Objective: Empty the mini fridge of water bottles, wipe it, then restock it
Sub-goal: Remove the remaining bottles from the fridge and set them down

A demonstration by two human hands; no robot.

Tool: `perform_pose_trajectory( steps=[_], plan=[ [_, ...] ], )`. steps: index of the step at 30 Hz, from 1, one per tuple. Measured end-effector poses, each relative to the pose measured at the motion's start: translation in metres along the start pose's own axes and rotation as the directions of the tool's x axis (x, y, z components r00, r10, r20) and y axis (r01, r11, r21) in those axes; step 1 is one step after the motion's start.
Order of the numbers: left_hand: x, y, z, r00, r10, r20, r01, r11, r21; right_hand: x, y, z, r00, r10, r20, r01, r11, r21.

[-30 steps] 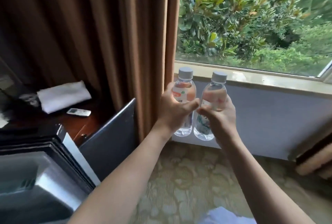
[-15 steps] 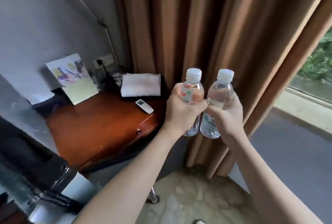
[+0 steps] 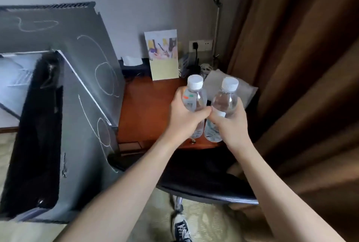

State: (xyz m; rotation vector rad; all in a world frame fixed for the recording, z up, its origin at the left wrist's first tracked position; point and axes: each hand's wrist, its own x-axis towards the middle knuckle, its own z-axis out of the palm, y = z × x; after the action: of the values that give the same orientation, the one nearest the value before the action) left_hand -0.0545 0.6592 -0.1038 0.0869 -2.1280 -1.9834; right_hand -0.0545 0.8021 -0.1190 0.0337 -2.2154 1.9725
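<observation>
Water bottles, two, clear plastic, white caps, upright and full; held side by side above the desk's [image 3: 147, 113] front edge. Left bottle [image 3: 195, 104] wrapped at mid-body by left hand [image 3: 184, 120]; right bottle [image 3: 223, 105] likewise by right hand [image 3: 230, 123]. Likely moderately heavy, thin-walled, perhaps slick; grip the waist. Mini fridge [image 3: 64, 117], at desk's left edge: open, interior dark, contents unreadable.

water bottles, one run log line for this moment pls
phase: emptying | left hand: grip on water bottle with red-green label | right hand: grip on second water bottle | both upright, capped, over wooden desk | mini fridge door open
</observation>
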Motion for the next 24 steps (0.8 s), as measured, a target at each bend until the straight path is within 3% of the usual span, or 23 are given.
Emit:
perform_pose_trajectory(
  steps=[6,15,20,24],
  plan=[
    [0.052,-0.056,-0.005,0.987,-0.066,-0.144,0.077,0.994,0.074,0.061,0.054,0.034,0.990,0.056,0.127,-0.061,0.998,0.031],
    [0.116,-0.189,-0.007,0.924,-0.192,-0.331,0.269,0.941,0.207,0.135,0.179,0.078,0.945,0.225,0.238,-0.207,0.973,-0.101],
    [0.130,-0.269,0.001,0.898,-0.268,-0.349,0.372,0.887,0.274,0.147,0.259,0.091,0.920,0.297,0.257,-0.274,0.954,-0.122],
    [0.129,-0.304,0.004,0.892,-0.280,-0.355,0.390,0.874,0.289,0.140,0.298,0.094,0.923,0.265,0.278,-0.225,0.960,-0.167]
  ],
)
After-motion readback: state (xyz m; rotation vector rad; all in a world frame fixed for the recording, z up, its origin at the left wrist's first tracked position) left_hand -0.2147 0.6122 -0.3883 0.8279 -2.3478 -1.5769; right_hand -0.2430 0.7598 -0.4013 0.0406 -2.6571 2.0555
